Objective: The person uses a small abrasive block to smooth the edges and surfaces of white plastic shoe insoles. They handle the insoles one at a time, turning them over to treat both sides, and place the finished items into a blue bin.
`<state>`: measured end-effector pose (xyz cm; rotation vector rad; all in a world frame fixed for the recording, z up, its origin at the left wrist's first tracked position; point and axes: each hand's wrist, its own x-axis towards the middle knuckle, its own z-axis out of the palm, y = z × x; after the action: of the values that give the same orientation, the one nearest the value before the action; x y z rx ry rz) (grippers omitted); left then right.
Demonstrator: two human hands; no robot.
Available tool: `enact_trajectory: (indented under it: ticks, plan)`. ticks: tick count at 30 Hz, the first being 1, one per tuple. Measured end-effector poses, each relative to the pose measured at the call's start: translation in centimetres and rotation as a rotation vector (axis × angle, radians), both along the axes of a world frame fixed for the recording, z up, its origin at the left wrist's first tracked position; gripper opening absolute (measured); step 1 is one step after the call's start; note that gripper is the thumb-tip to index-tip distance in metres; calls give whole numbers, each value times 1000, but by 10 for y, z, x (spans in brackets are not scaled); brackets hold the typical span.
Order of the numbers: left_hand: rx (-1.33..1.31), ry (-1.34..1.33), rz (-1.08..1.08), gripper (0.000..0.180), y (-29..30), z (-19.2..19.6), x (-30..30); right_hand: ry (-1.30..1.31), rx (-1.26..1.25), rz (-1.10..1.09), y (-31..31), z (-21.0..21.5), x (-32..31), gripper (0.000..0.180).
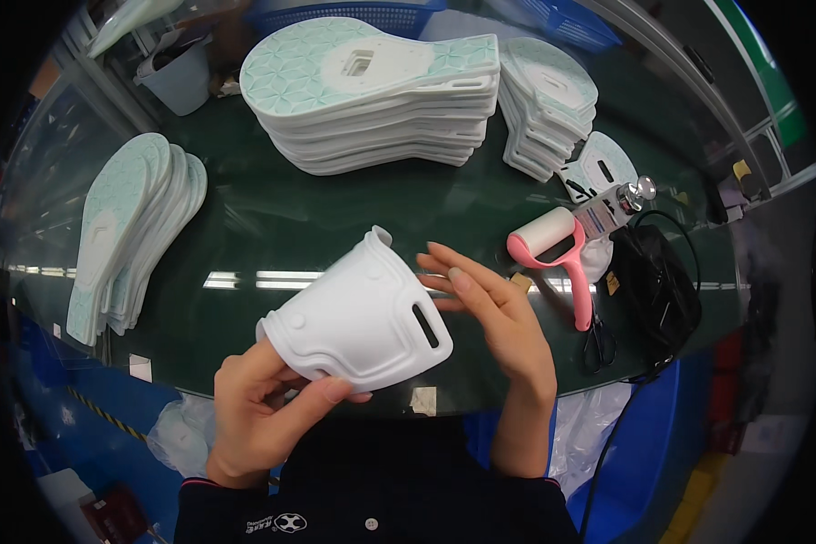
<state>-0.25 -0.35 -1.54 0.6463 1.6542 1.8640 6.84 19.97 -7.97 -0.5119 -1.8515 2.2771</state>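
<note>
A dark green table (pixel 272 236) carries stacks of pale soles (pixel 372 91), and above its near edge a white moulded piece (pixel 358 317) is held up. It looks light, thin and springy, likely best gripped at its rim. The left hand (pixel 263 408) pinches its lower edge; the right hand (pixel 499 317) rests open-fingered against its slotted side.

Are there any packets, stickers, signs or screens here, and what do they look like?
No screens or signs show.
Plastic bags: crinkled, clear-white, below the table's near edge beside the left hand.
Small label: yellowish tag on the black thing at the right, past the pink lint roller.
Tape scrap: pale square on the table's front edge, under the white moulded piece.
</note>
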Motion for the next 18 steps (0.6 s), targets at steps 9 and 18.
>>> enact_trajectory:
  ticks: [9, 18]
  plan:
    - [-53, 0, -119, 29, -4, 0, -3, -397, 1150, -711, 37, -55, 46, 23]
    - [12, -15, -152, 30, -4, 3, -11, -377, 789, -605, 36, -66, 58, 27]
